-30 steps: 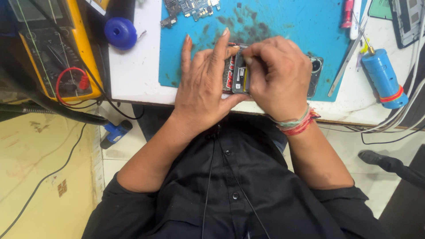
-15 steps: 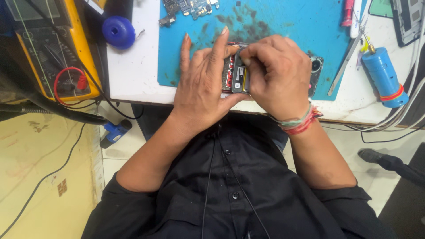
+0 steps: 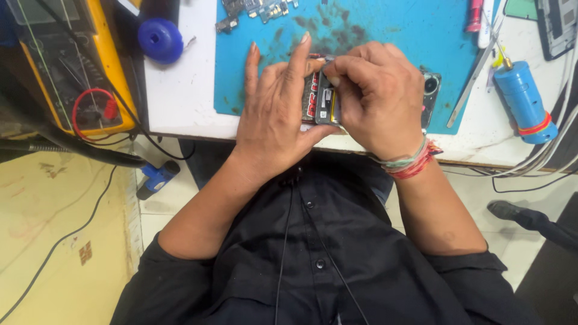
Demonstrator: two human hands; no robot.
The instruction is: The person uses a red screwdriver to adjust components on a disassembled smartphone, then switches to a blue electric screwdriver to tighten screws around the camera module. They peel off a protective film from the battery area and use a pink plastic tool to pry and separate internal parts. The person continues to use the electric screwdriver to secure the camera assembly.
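1. The left hand (image 3: 274, 114) lay centre frame with its fingers spread long and flat toward the top of the frame, its thumb tucked under the near edge of an opened phone (image 3: 322, 99), steadying it.
2. The right hand (image 3: 376, 99) was curled over the right part of the phone, its fingertips (image 3: 331, 75) pinched narrow on something at the phone's upper edge; what they pinched was too small to tell.
3. The phone lay at the near edge of a blue mat (image 3: 385, 30), its inside showing a dark battery with red markings between the two hands; its camera end (image 3: 430, 84) stuck out to the right of the right hand.
4. Red and green thread bands (image 3: 409, 162) ringed the right wrist.
5. The mat lay on a white surface (image 3: 180, 90).
6. At upper left stood a yellow meter (image 3: 72, 66) with a red lead, and beside it a round blue knob-like thing (image 3: 160, 40).
7. At upper right lay a blue cylinder (image 3: 525, 99) with a red band, and metal tweezers (image 3: 475, 78) on the mat's right edge.
8. Circuit board pieces (image 3: 253, 9) lay at the top of the mat.
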